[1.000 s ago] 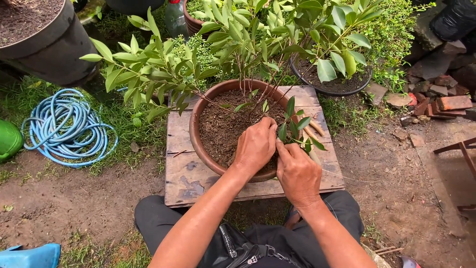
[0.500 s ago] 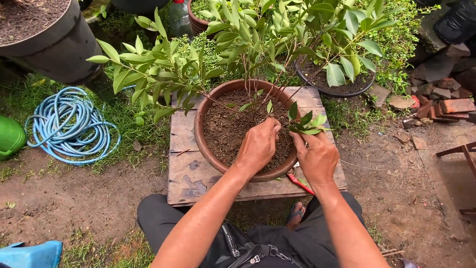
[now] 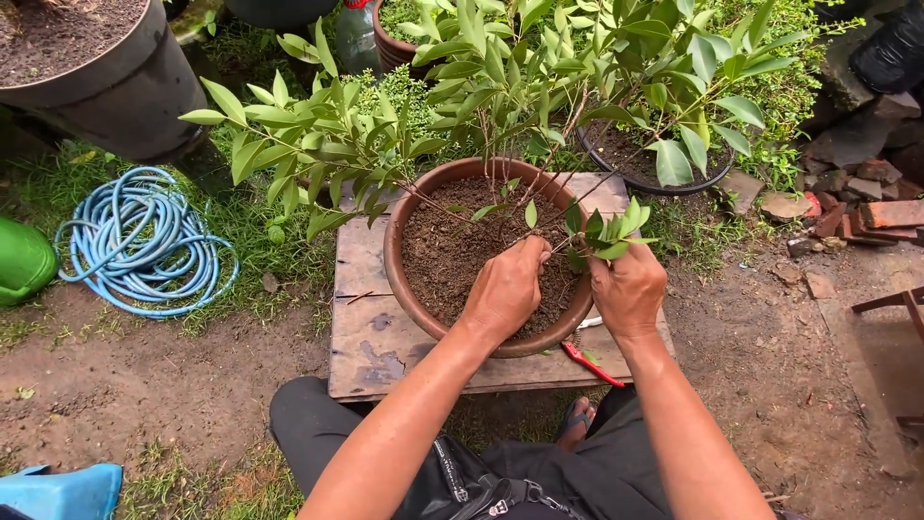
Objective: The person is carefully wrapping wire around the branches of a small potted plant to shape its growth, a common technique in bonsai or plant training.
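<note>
A brown clay pot (image 3: 397, 258) full of dark soil stands on a weathered wooden board (image 3: 366, 332). A leafy green plant (image 3: 481, 87) grows from the pot, its thin stems spreading outward. My left hand (image 3: 505, 289) rests on the soil near the plant's base, fingers curled around the lower stems. At the pot's right rim, my right hand (image 3: 630, 289) grips a small leafy branch (image 3: 606, 226). A red-handled tool (image 3: 592, 364) lies on the board below the pot.
A coiled blue hose (image 3: 144, 241) lies on the grass to the left, beside a green object (image 3: 21, 260). A large dark pot (image 3: 106, 67) stands at top left, another black pot (image 3: 664, 173) behind. Red bricks (image 3: 866, 207) lie at the right.
Both hands have shifted slightly right along the pot's near rim. The right hand has risen from the board's edge onto the small leafy branch.
</note>
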